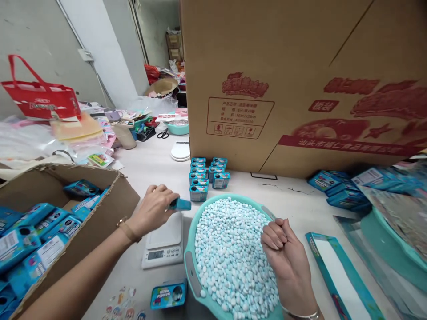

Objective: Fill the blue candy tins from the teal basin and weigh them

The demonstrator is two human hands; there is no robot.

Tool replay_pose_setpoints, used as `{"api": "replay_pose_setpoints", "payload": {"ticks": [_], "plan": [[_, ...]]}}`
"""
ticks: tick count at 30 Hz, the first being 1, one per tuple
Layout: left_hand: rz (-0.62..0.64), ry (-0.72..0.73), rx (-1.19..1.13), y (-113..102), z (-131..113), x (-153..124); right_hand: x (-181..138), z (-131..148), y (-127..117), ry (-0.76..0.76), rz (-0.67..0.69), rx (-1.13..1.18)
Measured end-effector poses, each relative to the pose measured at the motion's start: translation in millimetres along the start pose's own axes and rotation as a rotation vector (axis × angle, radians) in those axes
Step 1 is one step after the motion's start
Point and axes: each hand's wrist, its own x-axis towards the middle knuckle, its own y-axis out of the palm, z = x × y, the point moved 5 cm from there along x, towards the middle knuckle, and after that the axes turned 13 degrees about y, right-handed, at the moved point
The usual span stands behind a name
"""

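Observation:
My left hand (156,205) is closed around a small blue tin (182,204), tilted in the air above the kitchen scale (162,249). A green basin (191,235) full of pale blue and white candies (235,255) stands in the middle. Over the basin's right rim is my right hand (283,251), its fingers curled in; whatever they may hold is hidden. Below the scale lies another blue tin (168,295) with a dark round window. Beyond the basin, several blue tins (199,192) stand in two rows.
On the left, a cardboard box (128,191) holds many blue packs. A tall carton (300,89) blocks the back. Right of the basin lie a blue-edged tray (343,275), a second green basin (390,240) and piled blue packs (347,191). Scissors (163,134) rest farther back.

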Motion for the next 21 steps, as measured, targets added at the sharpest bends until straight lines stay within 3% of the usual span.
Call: {"api": "replay_pose_setpoints", "payload": {"ticks": [3,5,10,16,21], "plan": [[-0.097,0.057,0.007,-25.5,-2.6,52.9,-7.5,11.4,-8.0,-0.026,0.023,0.024],[-0.091,0.107,0.016,-32.5,-7.3,92.4,-12.9,17.9,-11.2,-0.042,0.035,0.027],[0.06,0.295,0.021,-12.0,-24.6,170.9,-27.1,33.8,-24.8,-0.107,0.027,0.085],[0.176,0.556,0.026,35.2,-27.6,201.5,-38.7,52.7,-51.5,-0.227,0.035,0.095],[0.203,0.738,0.019,64.8,-21.8,205.9,-37.1,57.6,-69.7,-0.182,0.001,0.187]]}}
